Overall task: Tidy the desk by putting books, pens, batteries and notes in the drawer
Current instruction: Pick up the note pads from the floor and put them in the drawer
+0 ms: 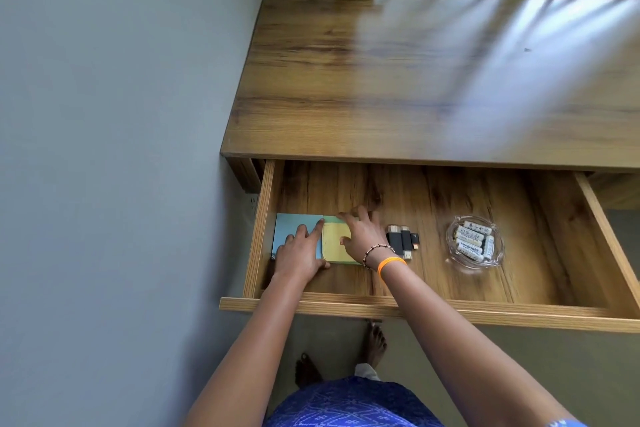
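Head view: we see the drawer [415,305] pulled out under the desk [415,80]. Our left hand [299,255] lies flat, fingers straight, on the blue notes [294,224] at the drawer's left edge; our right hand [360,236] spreads open over the yellow notes [334,243] touching them. Toward the right edge, batteries [474,241] fill a glass dish [453,253]

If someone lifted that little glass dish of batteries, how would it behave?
The glass dish looks thick, so probably heavy for its size and breakable. Its batteries lie loose and would likely roll and rattle if it tilts.
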